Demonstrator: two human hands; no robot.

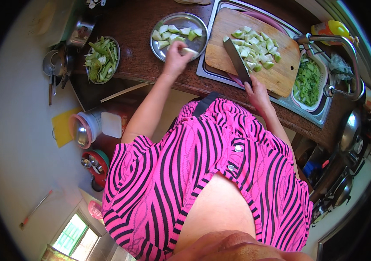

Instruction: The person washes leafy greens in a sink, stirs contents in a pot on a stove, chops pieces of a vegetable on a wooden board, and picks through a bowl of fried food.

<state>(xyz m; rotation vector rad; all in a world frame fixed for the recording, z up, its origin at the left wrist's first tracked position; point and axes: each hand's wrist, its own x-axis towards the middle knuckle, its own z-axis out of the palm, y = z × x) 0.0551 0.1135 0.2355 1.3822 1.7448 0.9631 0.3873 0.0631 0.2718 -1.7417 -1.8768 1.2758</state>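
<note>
My left hand (pixel 176 60) is over the near rim of a round steel plate (pixel 190 21), pinching a pale green vegetable piece (pixel 189 52). Several similar chunks (pixel 173 28) lie on that plate. My right hand (pixel 258 93) grips the handle of a kitchen knife (pixel 236 58) with a broad dark blade. The blade rests on or just above a wooden cutting board (pixel 219 29), along the left side of a heap of cut pale green vegetable pieces (pixel 254 47). The board lies across a steel sink (pixel 201 70), hiding most of the basin.
A bowl of green peelings (pixel 102 60) stands left on the brown countertop (pixel 133 36). Right of the board, a white basket (pixel 323 78) holds chopped leafy greens (pixel 307 81). A curved faucet (pixel 352 45) arches over the sink's right end, near a yellow bottle (pixel 332 29).
</note>
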